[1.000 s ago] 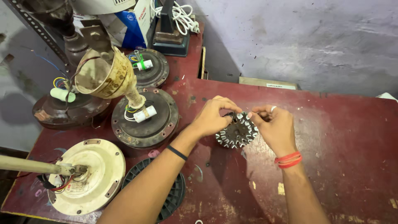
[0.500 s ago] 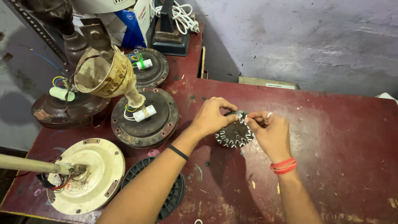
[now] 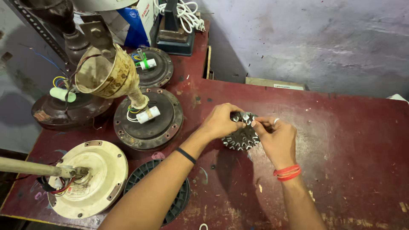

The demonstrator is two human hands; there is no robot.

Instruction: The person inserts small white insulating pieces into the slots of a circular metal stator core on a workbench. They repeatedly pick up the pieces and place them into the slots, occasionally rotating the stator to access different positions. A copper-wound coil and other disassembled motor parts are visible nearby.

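Round toothed metal stator core [image 3: 242,135], dark with shiny slotted teeth around rim. Tilted up off red surface [image 3: 349,145], right of rusty brown motor housing [image 3: 149,121].

The table [image 3: 341,140] is worn dark red with pale scuffs. The toothed stator core [image 3: 241,136] is dull silver-grey; one fan motor housing [image 3: 87,179] is cream, another [image 3: 149,123] rusty dark brown. Red threads [image 3: 287,172] circle one wrist, a black band [image 3: 186,155] the other.

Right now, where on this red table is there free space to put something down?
The table is bare right of the right hand, up to the grey wall. The left side is crowded with fan motors beside the left hand.
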